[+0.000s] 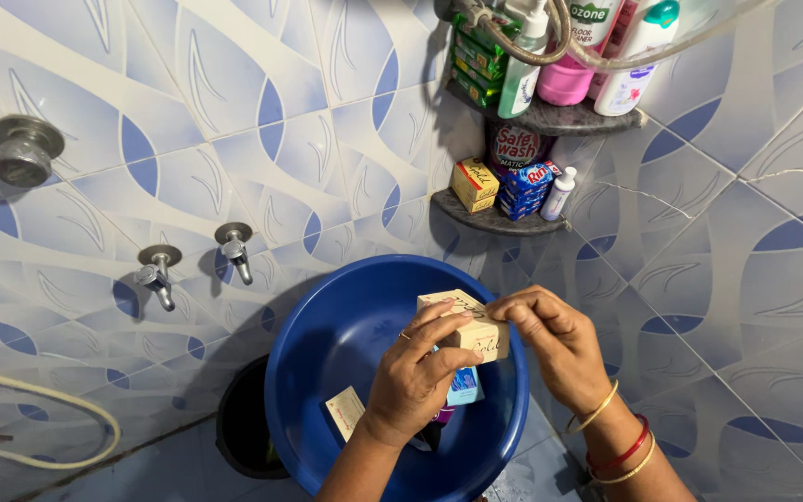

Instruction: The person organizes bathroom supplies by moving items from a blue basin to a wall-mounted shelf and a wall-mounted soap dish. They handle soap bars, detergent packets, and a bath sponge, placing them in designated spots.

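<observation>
Head view looks down at a tiled bathroom corner. At the far left a round knob (25,149) sits on the wall, with two taps (158,276) to its right and a pale hose (67,409) curling low along the left edge. A blue tub (327,344) stands below, half covering a dark bucket (243,432) at its left rim. Inside the tub lie a small cream packet (346,411) and a blue packet (465,384). Above the tub's middle, the left hand (415,372) grips a tan soap box (467,325), fingers closed round its near side. The right hand (550,339) pinches the box's right end with fingertips closed on the flap. The box looks still sealed or only just started, so opening it seems to remain. At upper right, two corner shelves (504,223) carry bottles (569,65) and more soap boxes (476,184).
</observation>
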